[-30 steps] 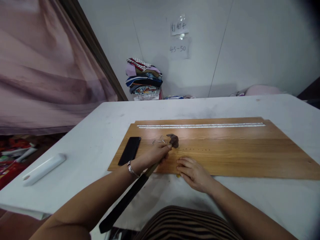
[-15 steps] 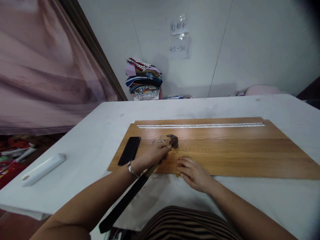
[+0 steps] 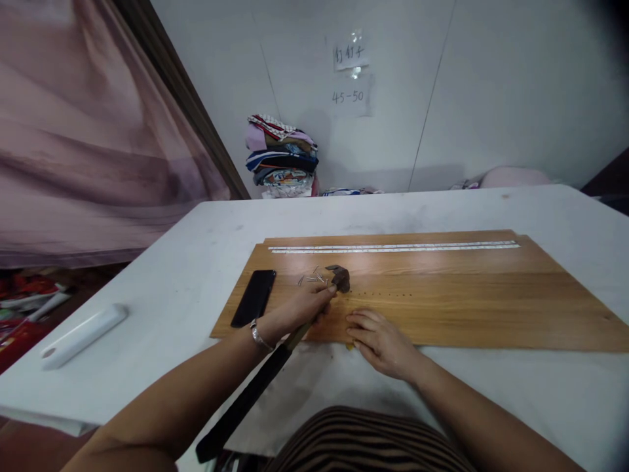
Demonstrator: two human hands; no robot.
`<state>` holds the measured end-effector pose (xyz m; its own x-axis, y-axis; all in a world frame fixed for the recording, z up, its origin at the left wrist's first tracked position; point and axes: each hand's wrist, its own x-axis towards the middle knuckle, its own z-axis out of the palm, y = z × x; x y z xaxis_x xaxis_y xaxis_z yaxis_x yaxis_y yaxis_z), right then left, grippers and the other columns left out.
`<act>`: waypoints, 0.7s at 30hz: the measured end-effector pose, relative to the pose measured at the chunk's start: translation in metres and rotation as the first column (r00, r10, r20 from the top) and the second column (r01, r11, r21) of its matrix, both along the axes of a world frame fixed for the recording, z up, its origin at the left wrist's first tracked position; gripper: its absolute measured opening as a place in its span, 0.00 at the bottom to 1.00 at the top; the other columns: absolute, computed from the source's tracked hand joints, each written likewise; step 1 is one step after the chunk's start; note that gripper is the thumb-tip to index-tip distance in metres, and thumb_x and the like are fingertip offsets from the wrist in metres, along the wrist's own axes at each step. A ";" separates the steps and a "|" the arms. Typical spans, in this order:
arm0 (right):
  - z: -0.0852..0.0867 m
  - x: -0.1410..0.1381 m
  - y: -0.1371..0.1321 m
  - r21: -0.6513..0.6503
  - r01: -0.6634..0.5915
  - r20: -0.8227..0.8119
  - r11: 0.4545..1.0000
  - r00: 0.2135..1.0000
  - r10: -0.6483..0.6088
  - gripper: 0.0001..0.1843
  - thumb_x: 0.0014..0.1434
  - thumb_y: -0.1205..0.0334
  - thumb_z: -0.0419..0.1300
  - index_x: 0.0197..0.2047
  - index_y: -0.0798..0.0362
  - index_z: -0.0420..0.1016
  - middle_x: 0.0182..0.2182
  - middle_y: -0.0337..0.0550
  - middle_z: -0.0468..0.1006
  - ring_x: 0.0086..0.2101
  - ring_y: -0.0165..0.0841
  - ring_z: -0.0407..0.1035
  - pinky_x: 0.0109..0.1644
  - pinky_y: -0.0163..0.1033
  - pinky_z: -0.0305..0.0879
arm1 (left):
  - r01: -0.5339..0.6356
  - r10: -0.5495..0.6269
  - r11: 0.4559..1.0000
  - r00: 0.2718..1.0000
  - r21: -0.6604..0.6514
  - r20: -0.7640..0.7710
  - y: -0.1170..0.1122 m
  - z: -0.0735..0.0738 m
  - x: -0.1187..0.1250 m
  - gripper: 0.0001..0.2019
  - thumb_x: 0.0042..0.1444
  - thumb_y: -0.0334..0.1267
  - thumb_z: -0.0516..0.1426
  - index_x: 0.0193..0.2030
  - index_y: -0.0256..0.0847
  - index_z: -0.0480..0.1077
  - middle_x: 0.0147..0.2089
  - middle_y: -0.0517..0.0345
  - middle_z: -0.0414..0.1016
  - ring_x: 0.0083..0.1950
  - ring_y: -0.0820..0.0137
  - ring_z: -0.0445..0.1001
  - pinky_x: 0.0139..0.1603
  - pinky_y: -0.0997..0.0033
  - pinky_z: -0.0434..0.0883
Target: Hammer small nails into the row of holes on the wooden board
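Note:
My left hand (image 3: 312,303) is closed round a claw hammer (image 3: 341,280), high up the shaft near its dark, rusty head. The hammer's black handle slants down toward me under my forearm. Its head is low over the wooden board (image 3: 472,301), at the left end of a row of small dark nail heads or marks (image 3: 381,294). Several loose nails (image 3: 314,278) lie left of the head. My right hand (image 3: 381,341) lies over the board's near edge, fingers stretched out on the wood. A small yellow thing (image 3: 350,346) shows beside it, too little to name.
A black phone (image 3: 254,298) lies on the board's left part. Two white measuring strips (image 3: 393,248) run along its far side. On the white table (image 3: 167,275), a white elongated object (image 3: 83,335) lies far left. Folded clothes (image 3: 282,157) are stacked against the wall behind.
The view has shifted very slightly. Both hands and the hammer stay nearly where they were.

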<state>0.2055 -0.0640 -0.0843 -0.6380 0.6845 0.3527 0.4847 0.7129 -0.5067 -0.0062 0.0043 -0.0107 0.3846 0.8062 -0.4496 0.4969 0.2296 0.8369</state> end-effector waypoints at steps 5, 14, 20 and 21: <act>-0.002 0.000 0.000 0.006 0.000 -0.005 1.000 1.000 0.000 0.16 0.60 0.69 0.53 0.50 0.52 0.73 0.53 0.49 0.72 0.56 0.42 0.61 0.59 0.53 0.61 | -0.018 0.018 1.000 1.000 0.002 0.007 0.000 0.004 0.002 0.20 0.56 0.56 0.50 0.35 0.38 0.65 0.23 0.64 0.64 0.18 0.78 0.62 0.17 0.77 0.60; -0.002 0.000 0.000 0.002 0.009 -0.010 1.000 1.000 -0.009 0.16 0.59 0.69 0.54 0.50 0.51 0.73 0.53 0.49 0.73 0.56 0.41 0.61 0.59 0.52 0.61 | -0.033 0.033 0.999 0.999 -0.004 0.007 -0.001 0.006 0.001 0.21 0.56 0.56 0.50 0.38 0.38 0.66 0.23 0.64 0.65 0.18 0.78 0.62 0.18 0.77 0.59; -0.001 0.000 0.000 0.001 0.017 0.000 1.000 1.000 -0.017 0.16 0.58 0.70 0.55 0.49 0.52 0.73 0.52 0.48 0.73 0.56 0.40 0.61 0.60 0.50 0.60 | -0.037 0.037 0.999 0.999 -0.009 0.015 0.000 -0.004 -0.001 0.22 0.55 0.58 0.49 0.39 0.38 0.66 0.23 0.64 0.65 0.18 0.77 0.63 0.18 0.77 0.60; 0.000 0.000 -0.001 0.000 0.019 -0.002 1.000 1.000 -0.019 0.16 0.58 0.70 0.55 0.49 0.52 0.73 0.52 0.48 0.73 0.55 0.40 0.61 0.60 0.50 0.60 | -0.038 0.038 0.999 0.999 -0.008 0.011 0.000 -0.003 0.000 0.23 0.55 0.58 0.49 0.39 0.38 0.66 0.23 0.64 0.65 0.18 0.77 0.63 0.18 0.76 0.60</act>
